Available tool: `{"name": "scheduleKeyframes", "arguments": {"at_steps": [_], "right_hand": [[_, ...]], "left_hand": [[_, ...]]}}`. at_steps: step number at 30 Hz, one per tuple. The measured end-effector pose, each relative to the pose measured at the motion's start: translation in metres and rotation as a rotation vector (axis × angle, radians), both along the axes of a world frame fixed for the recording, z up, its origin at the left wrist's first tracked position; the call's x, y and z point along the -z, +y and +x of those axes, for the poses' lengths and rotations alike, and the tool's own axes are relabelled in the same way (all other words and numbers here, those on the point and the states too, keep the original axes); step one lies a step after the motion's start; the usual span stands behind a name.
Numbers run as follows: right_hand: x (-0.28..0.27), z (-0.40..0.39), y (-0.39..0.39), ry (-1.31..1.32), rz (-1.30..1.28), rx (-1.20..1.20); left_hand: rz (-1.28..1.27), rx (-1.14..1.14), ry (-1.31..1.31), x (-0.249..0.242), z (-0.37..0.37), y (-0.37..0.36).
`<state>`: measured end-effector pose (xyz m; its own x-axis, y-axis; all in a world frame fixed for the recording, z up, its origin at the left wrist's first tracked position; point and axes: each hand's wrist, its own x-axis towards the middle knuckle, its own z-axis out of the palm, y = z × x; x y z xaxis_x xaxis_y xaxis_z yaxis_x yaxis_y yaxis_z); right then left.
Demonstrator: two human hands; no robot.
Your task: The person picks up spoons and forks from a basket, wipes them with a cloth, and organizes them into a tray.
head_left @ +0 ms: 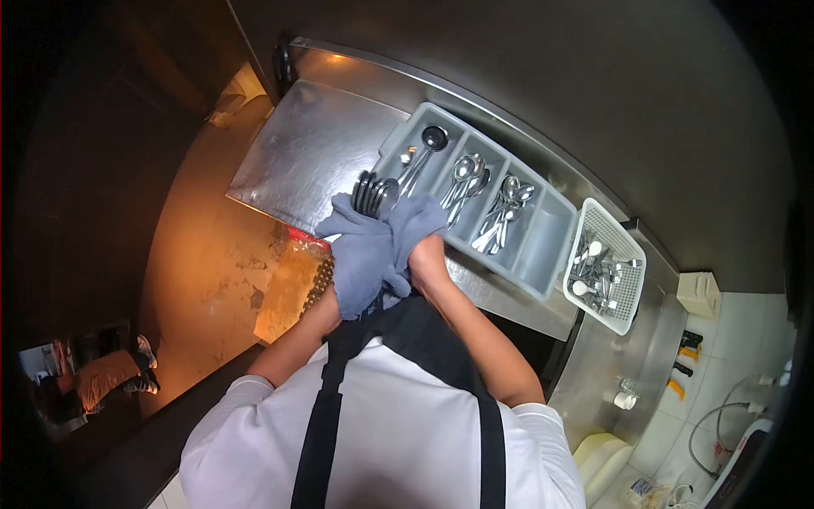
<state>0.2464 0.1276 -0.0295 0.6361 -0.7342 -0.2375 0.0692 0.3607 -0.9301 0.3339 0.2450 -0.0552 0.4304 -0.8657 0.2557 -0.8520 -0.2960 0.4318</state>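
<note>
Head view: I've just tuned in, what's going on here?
A white-shirted person holds a soft blue-grey cloth in the left hand and right hand, both largely hidden by it. Several shiny metal utensils stick out of its far end; which hand grips them is hidden. Just beyond, a grey plastic divided tray sits on the steel counter, with silver metal spoons in it. A white perforated plastic basket of mixed metal cutlery stands to the right.

Legible text: none. No label, brand, number or sign can be read on any surface.
</note>
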Motion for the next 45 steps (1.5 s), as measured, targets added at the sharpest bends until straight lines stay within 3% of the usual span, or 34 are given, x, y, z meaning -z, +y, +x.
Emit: {"name": "scheduleKeyframes", "arguments": {"at_steps": [4, 10, 13, 15, 16, 19, 21, 23, 26, 29, 33, 37, 39, 42, 43, 45], "right_hand": [[0.001, 0.002, -0.001, 0.003, 0.097, -0.173], [0.007, 0.009, -0.006, 0.055, 0.066, -0.166], [-0.008, 0.025, -0.035, 0.344, 0.029, -0.188], [0.009, 0.023, -0.051, 0.082, 0.073, -0.239], [0.015, 0.022, -0.054, 0.032, 0.217, -0.211], [-0.009, 0.015, -0.04, 0.143, -0.139, -0.325], [0.006, 0.015, -0.024, 0.03, -0.494, -0.271], [0.013, 0.02, -0.029, 0.211, -0.593, -0.286], [0.036, 0.015, -0.048, 0.413, -1.172, -0.162], [0.032, 0.001, -0.061, 0.089, -0.527, 0.194], [0.027, -0.014, -0.053, -0.057, -0.426, 0.277], [0.008, -0.038, -0.058, 0.063, -0.434, 0.428], [0.02, -0.046, -0.064, -0.107, -0.161, 0.525], [-0.015, -0.058, -0.034, -0.184, 0.132, 0.504], [0.0, -0.059, -0.026, 0.029, -0.01, 0.473], [0.02, -0.067, -0.004, -0.092, -0.063, 0.352]], "left_hand": [[-0.01, 0.008, -0.022, -0.005, 0.014, 0.0], [0.024, 0.048, -0.063, -0.004, 0.02, 0.0], [0.066, 0.084, -0.104, -0.003, 0.019, 0.005], [0.092, 0.11, -0.124, -0.004, 0.02, 0.009], [0.102, 0.118, -0.134, -0.005, 0.021, 0.012], [0.118, 0.143, -0.156, -0.005, 0.023, 0.013], [0.122, 0.162, -0.168, -0.004, 0.024, 0.009], [0.128, 0.182, -0.189, -0.005, 0.025, 0.005], [0.157, 0.222, -0.228, -0.005, 0.025, 0.002], [0.19, 0.268, -0.269, -0.005, 0.021, 0.002], [0.161, 0.337, -0.245, -0.006, 0.012, -0.003], [0.091, 0.413, -0.145, -0.009, -0.007, -0.01], [0.063, 0.446, -0.103, -0.011, -0.018, -0.014], [0.029, 0.471, -0.066, -0.013, -0.033, -0.025], [0.021, 0.479, -0.06, -0.013, -0.037, -0.029], [0.018, 0.486, -0.045, -0.017, -0.043, -0.036]]}}
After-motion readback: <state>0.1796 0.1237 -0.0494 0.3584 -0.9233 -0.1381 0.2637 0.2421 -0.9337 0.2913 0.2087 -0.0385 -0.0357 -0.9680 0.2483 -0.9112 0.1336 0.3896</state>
